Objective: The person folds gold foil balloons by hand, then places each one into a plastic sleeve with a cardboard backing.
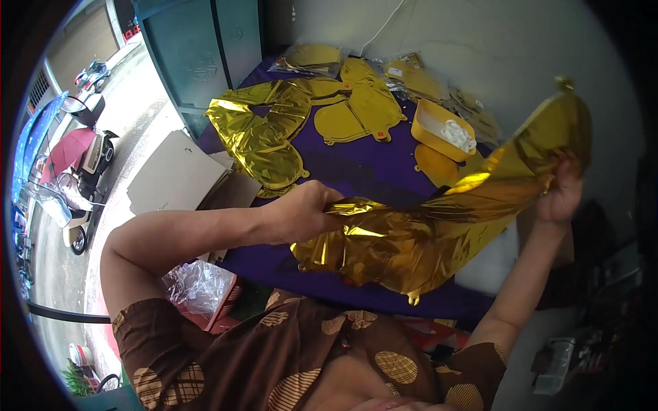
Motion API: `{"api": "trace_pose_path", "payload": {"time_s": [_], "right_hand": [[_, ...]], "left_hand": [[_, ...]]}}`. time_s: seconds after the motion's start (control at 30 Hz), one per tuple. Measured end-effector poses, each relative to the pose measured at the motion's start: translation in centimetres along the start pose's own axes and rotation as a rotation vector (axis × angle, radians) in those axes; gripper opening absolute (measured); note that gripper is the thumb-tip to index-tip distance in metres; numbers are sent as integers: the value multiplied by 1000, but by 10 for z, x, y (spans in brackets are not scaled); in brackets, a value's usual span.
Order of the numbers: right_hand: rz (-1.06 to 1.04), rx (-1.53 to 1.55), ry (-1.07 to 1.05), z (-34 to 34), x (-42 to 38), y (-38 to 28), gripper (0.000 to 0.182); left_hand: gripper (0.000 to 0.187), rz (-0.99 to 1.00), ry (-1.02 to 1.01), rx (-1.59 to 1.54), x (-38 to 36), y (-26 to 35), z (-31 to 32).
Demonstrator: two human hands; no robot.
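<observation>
A large gold foil sheet point(411, 240), crumpled and shiny, stretches between my hands above the purple table. My left hand point(301, 212) is closed on its left part, with the fingers wrapped round the foil. At the right, my right hand point(562, 192) is raised and grips the foil near its upper end, which rises to a small tip. Beyond my left hand lies a second crumpled gold foil piece point(264, 130). Flat gold foil pieces point(360, 113) with small red dots rest next to it.
A yellow container point(442, 127) with white items stands on the purple cloth point(343, 161). Plastic-wrapped gold packets point(418, 79) lie along the wall. Cardboard point(175, 171) is at the left, clear plastic point(199, 284) below it. Parked scooters point(89, 157) are outside.
</observation>
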State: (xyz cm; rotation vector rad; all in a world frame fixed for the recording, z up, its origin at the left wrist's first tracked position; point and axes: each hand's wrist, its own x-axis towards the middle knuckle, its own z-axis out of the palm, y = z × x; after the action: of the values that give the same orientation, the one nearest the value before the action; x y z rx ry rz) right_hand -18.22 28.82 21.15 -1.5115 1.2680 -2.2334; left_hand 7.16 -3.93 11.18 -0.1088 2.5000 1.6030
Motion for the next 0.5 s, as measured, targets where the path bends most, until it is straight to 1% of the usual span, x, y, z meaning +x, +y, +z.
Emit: {"api": "trace_pose_path", "payload": {"time_s": [0.03,0.1,0.13,0.23,0.27,0.33,0.37,0.4,0.43,0.47,0.5], "right_hand": [[15,-41,45,5,5,10,40],[48,-120,138,13,17,38,39],[91,-104,131,11,23,52,38],[189,-80,120,12,51,88,34],[203,-90,124,21,64,94,32],[214,-132,115,30,105,114,31],[209,-165,106,31,136,125,31],[294,-200,58,22,174,138,36],[384,-234,12,15,209,149,42],[396,-334,-65,23,238,156,57],[404,-435,-141,35,256,160,74]], "left_hand": [[26,0,19,-29,2,-9,0],[22,-163,69,-1,-2,2,-2],[21,-244,94,13,-3,6,-2],[17,-300,197,21,5,-6,-3],[16,-269,219,4,10,-15,-5],[18,357,163,933,43,-67,-30],[19,482,82,1189,61,-68,-52],[20,638,26,1429,80,-70,-73],[20,561,-45,1347,102,-56,-94],[19,480,-105,1264,124,-42,-116],[17,416,-116,1151,147,-34,-135]]}}
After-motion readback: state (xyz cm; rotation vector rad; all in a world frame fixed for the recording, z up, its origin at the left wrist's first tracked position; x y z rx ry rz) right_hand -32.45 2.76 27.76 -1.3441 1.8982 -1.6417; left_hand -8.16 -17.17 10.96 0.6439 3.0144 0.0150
